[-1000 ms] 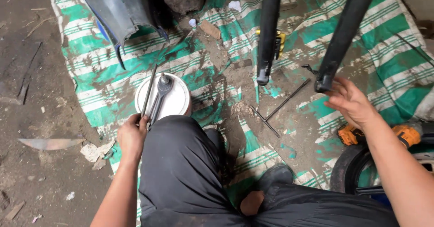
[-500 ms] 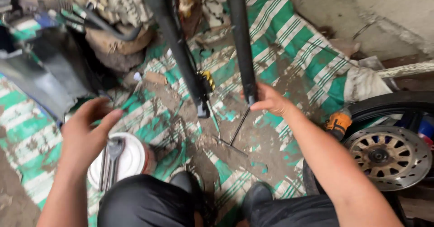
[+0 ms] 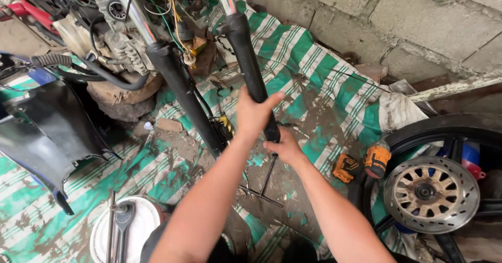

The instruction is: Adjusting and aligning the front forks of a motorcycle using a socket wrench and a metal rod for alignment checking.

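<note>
Two black motorcycle fork legs hang down over a green-and-white striped tarp (image 3: 324, 85). My left hand (image 3: 254, 112) is wrapped around the right fork leg (image 3: 247, 59) about midway down. Just below it, my right hand (image 3: 285, 147) grips the same leg near its lower end. The left fork leg (image 3: 183, 93) hangs free beside them, untouched. A T-handle wrench (image 3: 264, 185) lies on the tarp under my hands.
A motorcycle wheel with a brake disc (image 3: 431, 192) lies at the right, an orange cordless drill (image 3: 366, 162) beside it. A white lid holding spanners (image 3: 125, 229) sits at lower left, a black fairing panel (image 3: 42, 132) further left. A block wall (image 3: 418, 27) runs behind.
My left hand has left the white lid with the spanners and taken hold of the right fork leg above my right hand. The view has swung up and to the right.
</note>
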